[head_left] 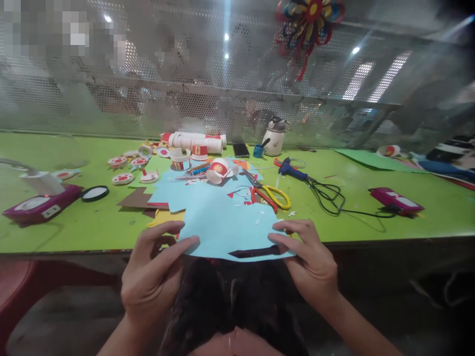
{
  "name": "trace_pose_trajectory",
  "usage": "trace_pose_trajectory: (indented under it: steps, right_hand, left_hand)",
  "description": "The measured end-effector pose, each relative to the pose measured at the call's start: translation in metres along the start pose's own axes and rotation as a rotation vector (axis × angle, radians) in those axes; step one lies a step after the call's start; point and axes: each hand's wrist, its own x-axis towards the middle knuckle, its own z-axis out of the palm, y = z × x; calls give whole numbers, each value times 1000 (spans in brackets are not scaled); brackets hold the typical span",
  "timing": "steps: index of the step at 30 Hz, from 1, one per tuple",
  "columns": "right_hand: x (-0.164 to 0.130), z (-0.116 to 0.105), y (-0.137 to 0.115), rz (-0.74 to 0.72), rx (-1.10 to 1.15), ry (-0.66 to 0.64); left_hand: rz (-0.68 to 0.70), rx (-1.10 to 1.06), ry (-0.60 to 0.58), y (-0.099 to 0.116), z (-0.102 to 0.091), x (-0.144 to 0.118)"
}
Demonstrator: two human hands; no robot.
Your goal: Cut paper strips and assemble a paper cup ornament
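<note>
A light blue sheet of paper point(222, 222) stretches from the small pile on the table to just past the front edge. My left hand point(154, 269) pinches its near left corner between thumb and fingers. At the near right corner, my right hand point(311, 262) grips the same sheet. A dark pointed strip, perhaps a pen or marker point(252, 252), lies along the sheet's near edge, its right end by my right thumb. Beyond the paper are yellow-handled scissors point(280, 196), red-handled scissors point(265, 199) and a crumpled paper cup point(217, 171).
A blue glue gun point(293, 169) trails its cable to a purple power strip point(396, 200) at right. Another purple power strip point(42, 203) and a black-rimmed round lid point(95, 193) are at left. Paper cups point(180, 159), a phone point(241, 150) and a white bottle point(273, 138) stand farther back.
</note>
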Motion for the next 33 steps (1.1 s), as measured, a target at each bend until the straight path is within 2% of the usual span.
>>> trace_pose_trajectory:
  steps: [6,12,18,20,25,30,33]
  right_hand:
    - [-2,5,9,21,-129,137]
    - [-2,20,22,127,-59,87]
    - [2,17,27,163,-102,-75]
    - [2,14,26,169,-139,-82]
    - [0,10,18,163,-186,-45]
    - [2,11,15,176,-193,22]
    - [4,9,12,220,-142,2]
  left_hand:
    - [53,47,56,-11,18,3]
    - [-37,86,7,-29,27,5]
    - [58,197,-189,-29,24,11]
    - [40,208,-213,-28,22,10]
    - [-62,132,-192,-23,22,2]
    - [-109,61,-89,-14,25,-2]
    - [-173,69,-59,-9,26,-2]
